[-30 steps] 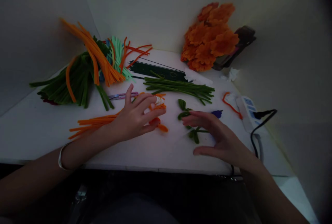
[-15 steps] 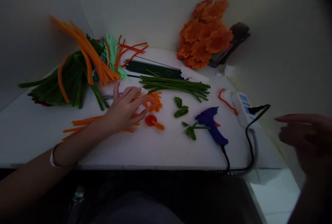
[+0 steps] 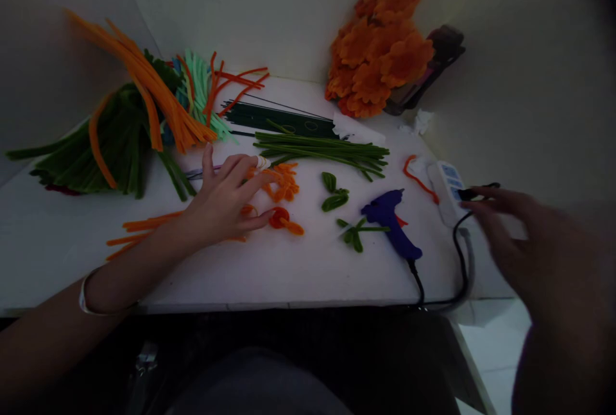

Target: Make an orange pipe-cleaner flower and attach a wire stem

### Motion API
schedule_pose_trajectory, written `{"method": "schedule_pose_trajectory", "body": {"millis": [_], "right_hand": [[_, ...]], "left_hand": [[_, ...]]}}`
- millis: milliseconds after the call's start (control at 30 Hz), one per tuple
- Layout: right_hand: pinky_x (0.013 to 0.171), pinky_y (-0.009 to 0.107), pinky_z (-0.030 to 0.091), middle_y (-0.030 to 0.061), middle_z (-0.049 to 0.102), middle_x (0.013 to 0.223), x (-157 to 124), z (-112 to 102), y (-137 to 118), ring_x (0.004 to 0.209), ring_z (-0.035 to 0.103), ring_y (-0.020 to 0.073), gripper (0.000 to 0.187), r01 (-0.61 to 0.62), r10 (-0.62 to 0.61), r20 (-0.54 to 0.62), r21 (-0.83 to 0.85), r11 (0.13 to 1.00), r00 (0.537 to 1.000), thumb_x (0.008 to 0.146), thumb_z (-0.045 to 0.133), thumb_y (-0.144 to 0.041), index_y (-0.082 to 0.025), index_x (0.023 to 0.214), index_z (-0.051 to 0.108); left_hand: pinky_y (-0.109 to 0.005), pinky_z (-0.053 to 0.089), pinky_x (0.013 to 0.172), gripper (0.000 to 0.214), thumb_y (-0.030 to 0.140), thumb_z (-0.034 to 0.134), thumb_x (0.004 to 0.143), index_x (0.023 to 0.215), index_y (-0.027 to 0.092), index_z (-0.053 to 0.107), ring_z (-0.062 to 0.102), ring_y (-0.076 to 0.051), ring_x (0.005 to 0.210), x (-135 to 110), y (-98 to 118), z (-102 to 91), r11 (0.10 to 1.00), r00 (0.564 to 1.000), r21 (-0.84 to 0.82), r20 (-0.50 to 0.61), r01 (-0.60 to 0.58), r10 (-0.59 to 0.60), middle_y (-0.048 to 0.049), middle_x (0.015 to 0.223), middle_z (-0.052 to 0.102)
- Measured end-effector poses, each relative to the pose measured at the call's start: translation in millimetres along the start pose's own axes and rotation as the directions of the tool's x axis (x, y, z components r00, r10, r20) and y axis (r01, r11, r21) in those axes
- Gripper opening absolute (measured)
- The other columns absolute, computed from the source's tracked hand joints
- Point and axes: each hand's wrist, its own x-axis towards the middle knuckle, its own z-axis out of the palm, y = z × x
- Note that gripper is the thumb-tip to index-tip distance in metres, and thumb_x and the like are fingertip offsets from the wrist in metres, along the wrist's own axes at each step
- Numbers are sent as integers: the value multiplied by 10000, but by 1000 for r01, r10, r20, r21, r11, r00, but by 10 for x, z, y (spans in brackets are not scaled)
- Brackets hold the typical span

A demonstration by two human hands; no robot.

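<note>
My left hand (image 3: 222, 195) lies flat on the white table (image 3: 289, 274), fingers spread, over short orange pipe-cleaner pieces (image 3: 282, 182). A small curled orange piece (image 3: 283, 219) sits just past its fingertips. My right hand (image 3: 524, 242) is at the right edge, blurred, fingers stretched toward the black plug (image 3: 469, 194) in the white power strip (image 3: 447, 192). A purple glue gun (image 3: 391, 224) lies between the hands, its black cord (image 3: 462, 267) running off the front edge. Small green leaf shapes (image 3: 337, 200) lie beside it.
Bundles of orange, green and mint pipe cleaners (image 3: 139, 113) are heaped at the back left. A row of long green stems (image 3: 322, 152) lies mid-table. Orange pipe-cleaner flowers (image 3: 380, 49) lean in the back corner. Walls close in on both sides.
My right hand lifted off the green leaf shapes, swung out to the right, then came in toward the power strip's plug. The glue gun became visible. My left hand stayed on the orange pieces.
</note>
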Motion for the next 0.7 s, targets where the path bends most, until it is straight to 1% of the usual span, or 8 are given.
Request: {"method": "schedule_pose_trajectory", "body": {"millis": [33, 67, 100, 200, 400, 533, 633, 700], "right_hand": [[544, 358, 426, 74, 650, 1104, 36, 91, -51, 572, 558, 197, 475, -31, 26, -29, -198, 980, 999, 913, 517, -508, -335, 1350, 451], [597, 382, 452, 105, 648, 1095, 71, 186, -81, 635, 587, 223, 462, 15, -12, 12, -295, 955, 1000, 877, 546, -550, -269, 1243, 554], [648, 394, 479, 118, 638, 1127, 101, 280, -93, 743, 621, 252, 468, 65, -21, 142, -310, 949, 990, 870, 548, -557, -232, 1206, 579], [667, 408, 510, 137, 630, 1143, 142, 508, -60, 929, 622, 311, 590, 93, -25, 208, -326, 941, 978, 824, 548, -612, -180, 1226, 561], [800, 506, 488, 206, 581, 1064, 106, 729, -76, 958, 584, 362, 614, 31, 27, 117, -468, 883, 993, 870, 436, -598, -79, 1169, 574], [797, 483, 487, 178, 570, 1029, 154, 700, -69, 881, 596, 322, 543, 4, 44, 107, -409, 913, 993, 884, 415, -581, -117, 1116, 577], [728, 463, 483, 181, 572, 984, 176, 537, -77, 861, 590, 332, 542, -37, 64, 61, -363, 931, 996, 881, 385, -633, -154, 1072, 554], [624, 423, 474, 161, 582, 942, 155, 398, -78, 785, 593, 309, 518, -105, 109, 2, -257, 961, 994, 901, 353, -632, -197, 1144, 492]], "left_hand": [[-685, 84, 1113, 417, 482, 564, 838, 1181, 250, 520, 491, -292, 1136, -3, 5, 2, 1000, 1000, -2, 11, -12, 12, -89, 1206, 542], [-690, 74, 1111, 437, 507, 568, 831, 1178, 243, 526, 493, -299, 1134, -7, 11, 5, 1000, 999, -7, 21, -28, 28, -93, 1209, 538], [-693, 65, 1110, 451, 529, 567, 829, 1170, 235, 537, 496, -307, 1132, -12, 16, 8, 999, 999, -12, 33, -43, 43, -100, 1211, 534], [-700, 71, 1105, 428, 544, 544, 855, 1140, 225, 567, 492, -315, 1148, -33, 33, 22, 997, 994, -40, 79, -71, 74, -111, 1224, 533], [-754, 109, 1057, 315, 473, 593, 867, 1056, 222, 615, 461, -333, 1227, -72, 47, 92, 993, 983, -85, 154, -84, 96, -114, 1222, 558], [-750, 118, 1058, 289, 449, 616, 855, 1026, 217, 631, 490, -325, 1197, -68, 46, 130, 991, 984, -98, 142, -95, 108, -115, 1184, 577], [-742, 122, 1063, 245, 381, 636, 843, 1032, 224, 629, 504, -315, 1186, -59, 54, 130, 990, 985, -109, 134, -92, 106, -109, 1165, 586], [-733, 113, 1072, 240, 356, 641, 834, 1041, 235, 622, 505, -307, 1189, -55, 59, 122, 990, 984, -108, 141, -93, 108, -103, 1174, 583]]}}
